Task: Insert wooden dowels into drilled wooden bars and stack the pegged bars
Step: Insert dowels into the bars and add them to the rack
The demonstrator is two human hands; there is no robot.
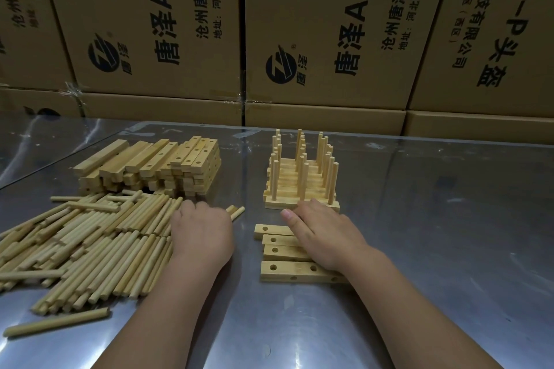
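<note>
I see my left hand (201, 234) curled over the right edge of the dowels (90, 237) at lower left, apparently gripping a couple whose ends jut beyond it; my right hand (323, 237) lies flat, fingers fairly straight, on four drilled bars (287, 271) at lower centre; these run left-to-right, holes upward, just right of the left hand; the pegged stack (302, 186) stands just behind.

Steel table (434, 219): dowels (90, 237), bars (156, 165), pegged stack (301, 186)
</note>
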